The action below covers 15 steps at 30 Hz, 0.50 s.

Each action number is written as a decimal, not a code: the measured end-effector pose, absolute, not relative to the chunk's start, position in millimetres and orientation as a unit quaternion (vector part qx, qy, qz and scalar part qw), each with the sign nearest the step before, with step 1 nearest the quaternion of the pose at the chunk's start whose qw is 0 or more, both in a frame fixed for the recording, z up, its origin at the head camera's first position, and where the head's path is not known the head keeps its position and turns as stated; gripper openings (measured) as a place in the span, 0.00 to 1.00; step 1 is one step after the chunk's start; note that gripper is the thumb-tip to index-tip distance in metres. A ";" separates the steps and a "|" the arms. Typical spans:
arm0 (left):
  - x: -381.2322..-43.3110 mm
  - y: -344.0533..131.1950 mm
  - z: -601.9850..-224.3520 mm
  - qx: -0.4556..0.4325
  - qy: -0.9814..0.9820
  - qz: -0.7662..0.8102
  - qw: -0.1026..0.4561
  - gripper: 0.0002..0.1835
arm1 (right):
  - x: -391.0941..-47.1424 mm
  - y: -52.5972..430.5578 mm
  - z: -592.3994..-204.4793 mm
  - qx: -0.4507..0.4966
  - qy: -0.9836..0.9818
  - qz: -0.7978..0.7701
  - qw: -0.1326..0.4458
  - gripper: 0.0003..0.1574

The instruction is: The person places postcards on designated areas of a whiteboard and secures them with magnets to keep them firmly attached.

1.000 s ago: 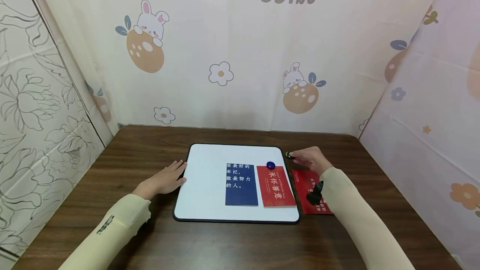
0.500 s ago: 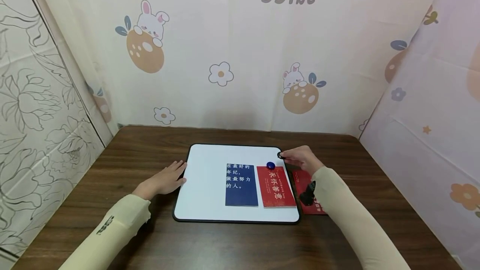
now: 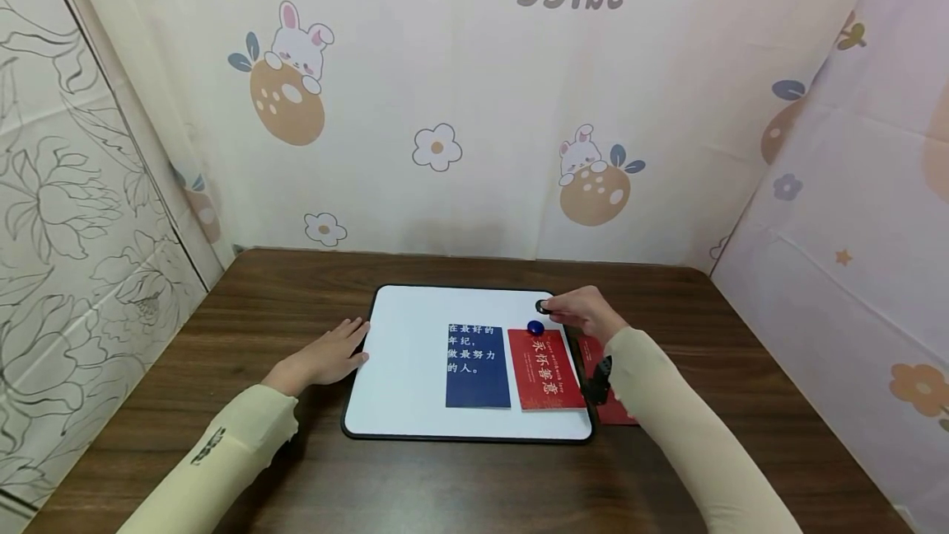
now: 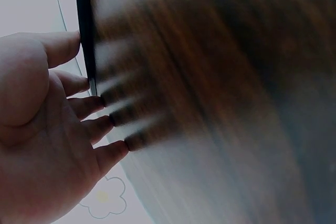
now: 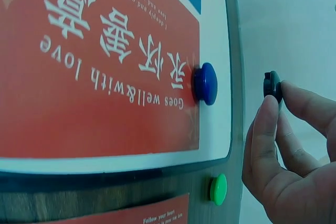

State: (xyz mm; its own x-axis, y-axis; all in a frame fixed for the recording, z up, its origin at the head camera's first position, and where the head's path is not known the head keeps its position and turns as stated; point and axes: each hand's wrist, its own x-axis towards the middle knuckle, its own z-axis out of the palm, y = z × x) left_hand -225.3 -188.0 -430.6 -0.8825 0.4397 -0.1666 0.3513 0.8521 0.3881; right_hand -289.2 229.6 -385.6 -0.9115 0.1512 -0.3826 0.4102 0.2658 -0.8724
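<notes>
My right hand (image 3: 589, 313) pinches a small black round magnet (image 5: 272, 86) between thumb and fingers, above the far right part of a black-framed whiteboard (image 3: 400, 369). Just below it, a blue magnet (image 3: 535, 327) sits at the top edge of a red card (image 3: 549, 386) on the board. To that card's left lies a dark blue card (image 3: 477, 386) with white writing. My left hand (image 3: 326, 357) rests at the board's left edge, fingers extended. In the left wrist view its fingertips (image 4: 113, 121) are at the black frame.
A second red card (image 3: 614, 413) lies on the wooden table (image 3: 415, 484) right of the board, partly covered by the right sleeve. In the right wrist view a green magnet (image 5: 218, 189) is beside the board. A patterned curtain (image 3: 482, 213) stands behind the table.
My right hand has moved left with the black magnet, from the table beside the board to over its upper right part. The left hand and the cards have stayed in place.
</notes>
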 end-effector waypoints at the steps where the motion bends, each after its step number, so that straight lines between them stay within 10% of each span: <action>1: -225.3 -187.9 -430.6 0.207 0.954 0.176 0.126 0.32 | -289.3 228.2 -385.5 0.178 0.788 -0.579 0.112 0.23; 15: -225.7 -187.8 -431.1 0.204 0.954 0.176 0.129 0.32 | -290.5 209.2 -389.1 0.169 0.784 -0.584 0.126 0.23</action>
